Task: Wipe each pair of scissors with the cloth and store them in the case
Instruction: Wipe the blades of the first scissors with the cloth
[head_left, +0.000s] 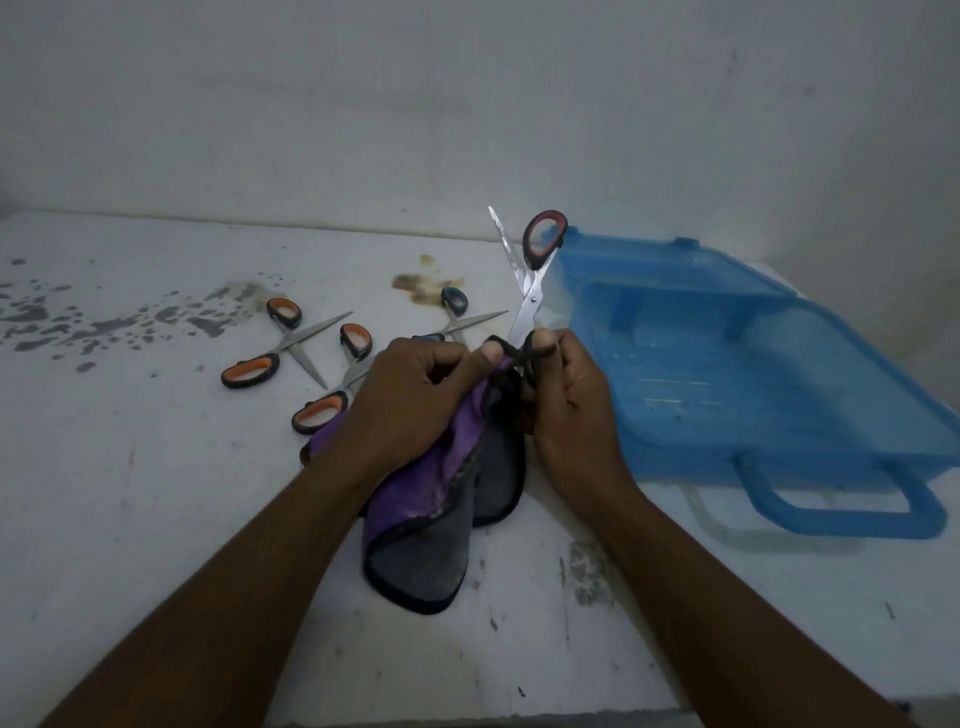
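Left hand (410, 400) clutches the cloth (415, 499); right hand (566, 405) pinches open scissors (527, 291). At three o'clock, the blue case (727, 405) lies open

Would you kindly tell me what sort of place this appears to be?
Probably a bare utility room or workshop corner, though that is a guess. A stained, spattered white table stands against a plain white wall, with loose orange-handled scissors and a blue plastic case on it.
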